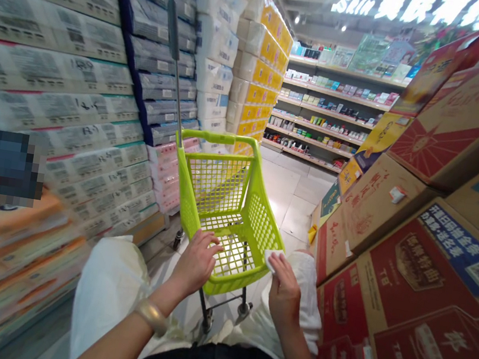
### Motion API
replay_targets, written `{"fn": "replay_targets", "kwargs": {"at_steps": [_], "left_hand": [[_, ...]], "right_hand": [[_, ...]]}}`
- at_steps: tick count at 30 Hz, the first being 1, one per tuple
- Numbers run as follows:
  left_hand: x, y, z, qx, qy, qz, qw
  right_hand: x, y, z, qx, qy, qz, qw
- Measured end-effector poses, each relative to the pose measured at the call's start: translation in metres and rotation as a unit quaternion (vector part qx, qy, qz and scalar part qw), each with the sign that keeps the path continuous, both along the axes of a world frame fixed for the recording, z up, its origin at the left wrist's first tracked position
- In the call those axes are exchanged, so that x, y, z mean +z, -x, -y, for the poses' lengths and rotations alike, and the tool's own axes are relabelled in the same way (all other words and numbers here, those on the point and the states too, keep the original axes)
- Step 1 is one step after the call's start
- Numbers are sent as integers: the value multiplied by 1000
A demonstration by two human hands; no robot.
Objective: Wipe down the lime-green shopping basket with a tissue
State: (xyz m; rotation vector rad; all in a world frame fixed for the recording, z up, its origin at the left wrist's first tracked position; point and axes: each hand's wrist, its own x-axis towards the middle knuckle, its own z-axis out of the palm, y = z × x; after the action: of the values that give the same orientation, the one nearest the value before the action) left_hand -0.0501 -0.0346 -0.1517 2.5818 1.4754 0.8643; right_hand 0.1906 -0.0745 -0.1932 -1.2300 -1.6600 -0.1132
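Note:
A lime-green plastic shopping cart [233, 286] with a grid basket stands before my knees. My left hand [195, 262] lies over the near left corner of its rim, fingers bent round the edge; the hand hides that corner. In my right hand [284, 291] is a folded white wipe [271, 259], pinched between the fingers and held against the rim's right side. Nothing lies in the basket. A metal pole [178, 89] rises from the cart's far left corner, by the handle [210, 137].
Stacked tissue packs [97, 107] wall the left side, with orange packs [14, 266] lower down. Cardboard cartons [428, 303] are piled close on the right. Shelves of small boxed goods [333, 91] stand across the tiled aisle floor [296, 188].

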Motion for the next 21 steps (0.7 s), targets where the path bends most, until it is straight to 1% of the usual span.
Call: {"fn": "replay_targets", "kwargs": {"at_steps": [1, 2, 3, 6, 7, 8, 9, 12, 14, 16, 19, 20, 21], "left_hand": [[0, 0, 0, 2, 1, 1, 1000], [0, -1, 0, 4, 2, 2, 1000], [-1, -2, 0, 5, 1, 4, 1000], [0, -2, 0, 1, 0, 5, 1000], [0, -1, 0, 0, 1, 4, 1000], [-1, -1, 0, 0, 1, 3, 1000], [-1, 0, 0, -1, 1, 3, 1000], [-2, 1, -1, 2, -3, 6, 1000], [-2, 0, -1, 6, 0, 6, 1000], [-1, -2, -1, 9, 5, 4, 1000], [0, -3, 0, 8, 7, 2, 1000], [1, -2, 0, 6, 6, 1, 1000], [1, -2, 0, 4, 6, 1, 1000]], "right_hand": [[0, -2, 0, -11, -1, -6, 1000], [0, 1, 2, -4, 2, -5, 1000], [0, 8, 5, 16, 7, 4, 1000], [3, 30, 17, 127, 26, 57, 990], [3, 33, 18, 147, 28, 67, 987], [4, 31, 18, 145, 26, 66, 987], [3, 26, 15, 125, 21, 55, 990], [0, 1, 3, 19, -2, 5, 1000], [-1, -5, 1, -9, -10, -3, 1000], [-1, 4, 6, 20, -3, 12, 1000], [1, 26, 16, 126, 17, 58, 990], [1, 29, 18, 147, 21, 64, 987], [2, 27, 17, 153, 22, 61, 986]]}}
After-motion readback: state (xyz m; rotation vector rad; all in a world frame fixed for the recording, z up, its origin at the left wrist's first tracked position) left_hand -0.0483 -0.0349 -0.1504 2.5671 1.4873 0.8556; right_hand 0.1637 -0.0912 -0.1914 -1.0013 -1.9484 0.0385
